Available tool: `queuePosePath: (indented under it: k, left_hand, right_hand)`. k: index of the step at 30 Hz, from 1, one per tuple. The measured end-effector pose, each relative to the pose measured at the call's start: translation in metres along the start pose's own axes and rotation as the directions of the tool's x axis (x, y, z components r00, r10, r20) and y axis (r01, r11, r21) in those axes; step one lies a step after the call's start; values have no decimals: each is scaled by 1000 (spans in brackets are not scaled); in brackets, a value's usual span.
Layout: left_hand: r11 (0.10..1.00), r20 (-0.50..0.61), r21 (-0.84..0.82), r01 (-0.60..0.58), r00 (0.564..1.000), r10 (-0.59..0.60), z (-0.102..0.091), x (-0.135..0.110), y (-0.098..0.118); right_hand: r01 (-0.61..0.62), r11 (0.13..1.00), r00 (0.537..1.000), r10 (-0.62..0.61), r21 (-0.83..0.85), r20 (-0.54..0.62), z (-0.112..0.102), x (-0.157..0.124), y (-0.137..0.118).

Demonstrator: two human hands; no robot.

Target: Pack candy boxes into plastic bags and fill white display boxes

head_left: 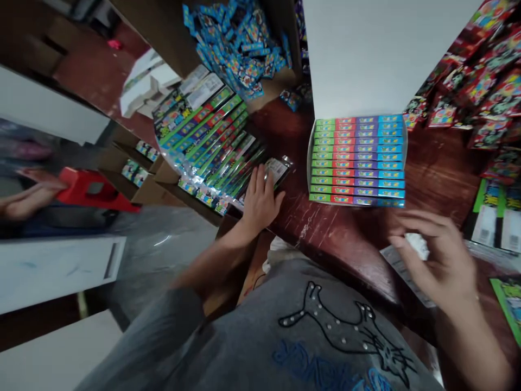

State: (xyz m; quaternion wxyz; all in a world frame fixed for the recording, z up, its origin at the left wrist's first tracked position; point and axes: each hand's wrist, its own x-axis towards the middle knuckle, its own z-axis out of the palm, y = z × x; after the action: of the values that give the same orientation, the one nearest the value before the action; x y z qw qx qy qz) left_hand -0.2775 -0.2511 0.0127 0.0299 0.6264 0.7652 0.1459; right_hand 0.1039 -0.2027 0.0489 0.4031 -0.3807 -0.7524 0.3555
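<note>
My left hand (262, 200) lies with fingers stretched over the near end of a row of shiny, plastic-wrapped flat packs (220, 141), touching the last ones. To the right my right hand (445, 266) is curled and slightly blurred, with a small crumpled white wad (417, 246) between thumb and fingers. A white-sided carton (310, 157) stands between my hands, its white lid (358, 60) raised at the back. Inside lie several slim candy packs (358, 164) in stacked rows, banded green, red, purple and blue. A pale printed sheet (407, 271) is partly hidden beneath my right hand.
Blue sachets (248, 49) fill a cardboard box at the back; red sachets (488, 87) are heaped at right. Green and black packs (494, 212) lie at the table's right. A red stool (97, 187), another person's hand (44, 176) and open cartons (138, 163) are at left.
</note>
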Motion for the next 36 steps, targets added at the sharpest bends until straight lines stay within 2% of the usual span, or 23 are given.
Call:
queuePosePath:
  k: [2, 5, 8, 11, 13, 15, 18, 21, 23, 26, 28, 31, 34, 36]
  left_hand:
    - [992, 59, 50, 114, 991, -116, 13, -28, -7]
    - [985, 101, 82, 151, 982, -159, 16, -36, -3]
    - [973, 148, 134, 188, 967, -207, 4, -18, -2]
    - [955, 207, 156, 252, 937, -281, -9, 2, -10]
    - [960, 230, 116, 254, 934, -275, -18, 5, -13]
    - [972, 206, 38, 233, 950, -236, -29, -3, -9]
    - [977, 148, -129, 169, 978, -149, -41, -34, 9]
    - [941, 148, -331, 72, 989, -23, -39, -65, 29]
    - [861, 124, -508, 18, 991, 52, -29, -76, 42]
    - [646, 90, -763, -7, 989, 118, -11, -79, 62]
    - [520, 109, -854, 6, 980, 169, -1, -75, 77]
    - [395, 169, -917, 45, 944, 285, 7, -69, 98]
    - [361, 247, -927, 103, 891, 382, 13, -66, 112]
    - [398, 229, -915, 66, 897, 378, 17, -66, 118]
  right_hand:
    - [27, 998, 981, -37, 56, 188, 41, 3, -18]
    - [-91, 986, 908, 25, 138, 417, 109, 6, -36]
    - [-275, 945, 861, 159, 179, 483, 161, 5, -37]
    - [-383, 902, 841, 251, 200, 480, 182, 3, -31]
    - [-407, 887, 844, 274, 218, 461, 182, 1, -29]
    - [-447, 859, 847, 317, 249, 428, 177, -2, -31]
    - [-497, 803, 853, 384, 328, 353, 170, -6, -40]
    - [-406, 822, 913, 353, 398, 204, 165, -8, -50]
    - [-319, 869, 948, 302, 379, 106, 157, -9, -52]
    - [-256, 932, 967, 247, 256, 70, 132, -11, -43]
    - [-240, 948, 971, 230, 208, 71, 109, -16, -30]
    - [-261, 928, 965, 257, 267, 51, 75, -30, -11]
    - [-342, 891, 937, 348, 297, 34, 51, -48, -3]
    - [-344, 898, 933, 361, 274, -12, 44, -59, -2]
